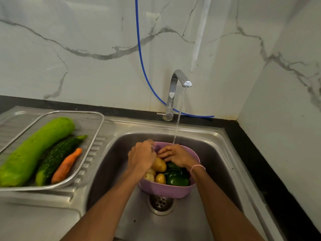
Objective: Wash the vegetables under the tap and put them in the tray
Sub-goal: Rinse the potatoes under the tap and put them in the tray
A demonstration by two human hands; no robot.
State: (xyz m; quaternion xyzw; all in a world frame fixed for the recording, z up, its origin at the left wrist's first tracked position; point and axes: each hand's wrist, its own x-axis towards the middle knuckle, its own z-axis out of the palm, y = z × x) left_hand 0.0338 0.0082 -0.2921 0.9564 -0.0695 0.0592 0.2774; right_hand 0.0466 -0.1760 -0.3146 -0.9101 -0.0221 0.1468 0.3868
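A pink basket [166,189] sits in the sink under the running tap [173,94]. It holds several potatoes [159,165] and green peppers [177,180]. My left hand [141,157] curls its fingers at the basket's far left rim and seems to grip it. My right hand [177,155] lies over the vegetables at the back of the basket, fingers stretched toward the left hand, right where the water stream [177,126] lands. Whatever is under its palm is hidden. On the left drainboard a steel mesh tray [97,122] holds a long green gourd [34,150], a dark bumpy gourd [57,157] and a carrot [66,166].
The steel sink [217,153] has its drain [160,203] just in front of the basket. A blue hose [141,58] hangs down the marble wall behind the tap. A black counter edge [260,171] runs along the right side.
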